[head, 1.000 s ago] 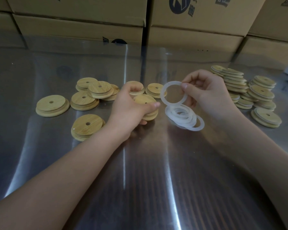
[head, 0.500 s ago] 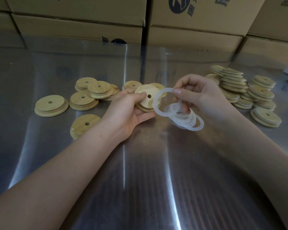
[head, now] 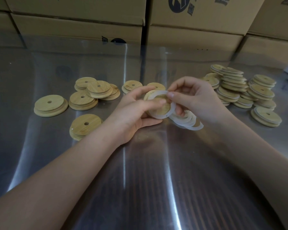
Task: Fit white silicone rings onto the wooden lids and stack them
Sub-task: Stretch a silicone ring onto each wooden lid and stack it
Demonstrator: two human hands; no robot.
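— What sits at frame centre?
— A round, grainy wooden lid (head: 164, 107), gripped in the left hand (head: 136, 112).
— And the right hand (head: 194, 98)?
— It pinches a smooth, floppy white silicone ring (head: 172, 109) around the lid's rim, with spare rings (head: 189, 121) dangling from its lower fingers.

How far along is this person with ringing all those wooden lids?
Done, it seems: the stacked lids on the right, showing white edges. In hand: the left hand holds a lid while the right hand pinches a ring against its rim, spare rings hanging from its fingers. Left: the bare lids on the left.
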